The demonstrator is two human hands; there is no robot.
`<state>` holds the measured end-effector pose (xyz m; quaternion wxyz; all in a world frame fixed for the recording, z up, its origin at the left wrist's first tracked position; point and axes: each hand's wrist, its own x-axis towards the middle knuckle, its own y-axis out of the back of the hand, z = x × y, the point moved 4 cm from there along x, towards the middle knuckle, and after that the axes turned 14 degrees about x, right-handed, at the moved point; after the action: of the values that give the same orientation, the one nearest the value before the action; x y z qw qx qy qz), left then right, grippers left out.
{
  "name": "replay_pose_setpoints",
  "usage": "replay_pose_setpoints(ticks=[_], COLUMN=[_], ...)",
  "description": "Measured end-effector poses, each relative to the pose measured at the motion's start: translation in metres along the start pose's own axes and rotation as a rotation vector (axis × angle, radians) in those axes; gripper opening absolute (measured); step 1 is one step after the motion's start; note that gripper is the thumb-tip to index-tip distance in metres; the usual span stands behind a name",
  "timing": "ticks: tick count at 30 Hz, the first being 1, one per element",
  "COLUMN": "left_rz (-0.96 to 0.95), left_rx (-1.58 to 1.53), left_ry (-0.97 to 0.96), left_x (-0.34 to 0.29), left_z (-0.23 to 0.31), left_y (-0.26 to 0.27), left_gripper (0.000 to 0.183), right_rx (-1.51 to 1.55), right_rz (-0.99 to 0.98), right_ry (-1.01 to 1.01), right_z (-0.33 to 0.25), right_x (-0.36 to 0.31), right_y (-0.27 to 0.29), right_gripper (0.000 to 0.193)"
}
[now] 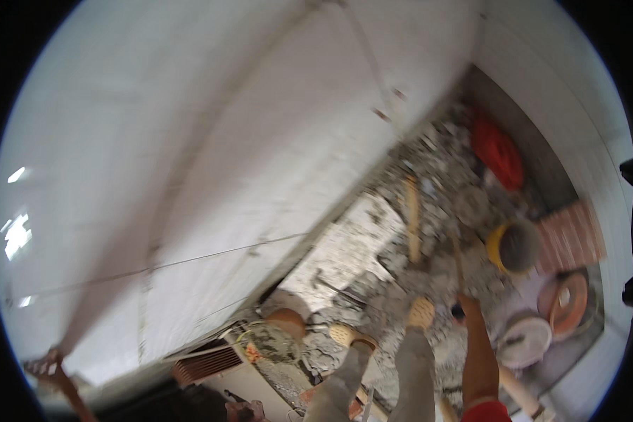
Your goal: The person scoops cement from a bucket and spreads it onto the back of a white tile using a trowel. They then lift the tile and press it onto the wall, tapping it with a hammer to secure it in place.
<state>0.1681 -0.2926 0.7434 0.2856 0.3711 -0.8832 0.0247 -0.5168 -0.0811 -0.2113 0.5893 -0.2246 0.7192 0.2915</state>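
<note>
It looks like a building site in here: broken rubble [432,148] covers the ground beside a tall, pale wall [295,141]. A yellow bucket [499,249] and a length of timber [413,218] sit among the debris.

text: none legible | labels, brands: none legible | numbers: none | signs: none

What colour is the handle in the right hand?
Light tan: the handle in the right hand, somewhat blurred, in the head view.
</note>
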Motion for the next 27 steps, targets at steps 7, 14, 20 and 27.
replay_pose_setpoints(ticks=[7, 14, 20, 27], left_rz=[-0.025, -0.150, -0.050, -0.041], left_rx=[-0.103, -0.342, -0.308, -0.284], left_ry=[0.281, 0.423, 0.389, 0.358], left_x=[0.020, 0.063, 0.055, 0.049], left_z=[0.050, 0.065, 0.064, 0.066], left_y=[0.022, 0.034, 0.007, -0.007], left_gripper=[0.146, 0.141, 0.129, 0.114], right_rx=[-0.123, 0.210, 0.476, 0.416], right_rz=[-0.143, -0.622, -0.993, -0.895], right_ry=[0.115, 1.035, 1.065, 1.560], right_z=[-0.055, -0.125, -0.142, -0.132], right_x=[-0.254, -0.587, -0.804, -0.956], right_y=[-0.002, -0.062, -0.097, -0.098], right_gripper=[0.076, 0.081, 0.082, 0.081])
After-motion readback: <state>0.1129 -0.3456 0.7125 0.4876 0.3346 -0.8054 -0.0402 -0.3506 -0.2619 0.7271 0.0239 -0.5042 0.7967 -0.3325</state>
